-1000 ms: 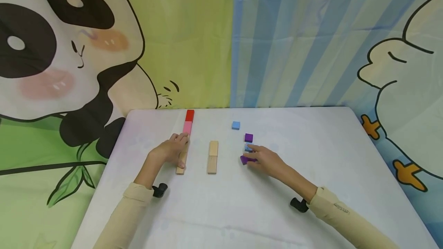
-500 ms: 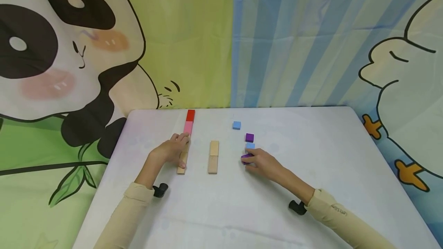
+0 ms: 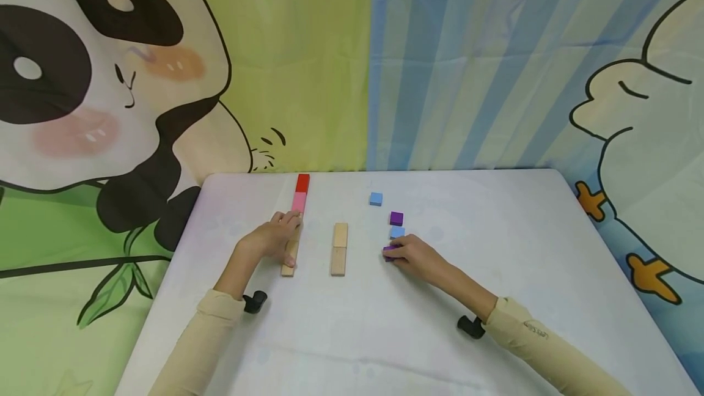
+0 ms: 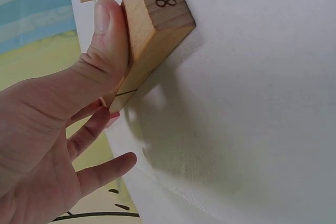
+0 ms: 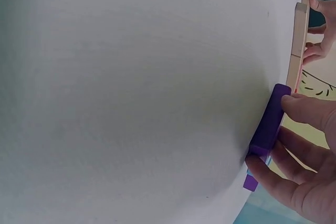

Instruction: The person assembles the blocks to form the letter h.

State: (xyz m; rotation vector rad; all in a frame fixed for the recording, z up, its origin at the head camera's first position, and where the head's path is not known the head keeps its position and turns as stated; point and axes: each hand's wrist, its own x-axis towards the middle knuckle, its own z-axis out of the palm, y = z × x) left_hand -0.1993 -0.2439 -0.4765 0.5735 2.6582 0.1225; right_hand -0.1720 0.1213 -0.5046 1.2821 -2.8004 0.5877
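Note:
My left hand rests along a row of blocks at the table's left. Its thumb presses a wooden block marked 48, and its forefingers reach the block beyond, while other fingers spread loosely. Past them the row continues with a pink block and a red block. My right hand pinches a purple block lengthwise, thumb at one end and a finger at the other. Just behind it sits a light blue block, then a second purple block.
Two plain wooden blocks lie end to end between my hands. Another light blue block lies farther back. The white table meets a cartoon-printed cloth backdrop at its far edge.
My right fingers have drawn in around the near purple block, straightening it and uncovering the light blue block behind. My left hand has stayed in place.

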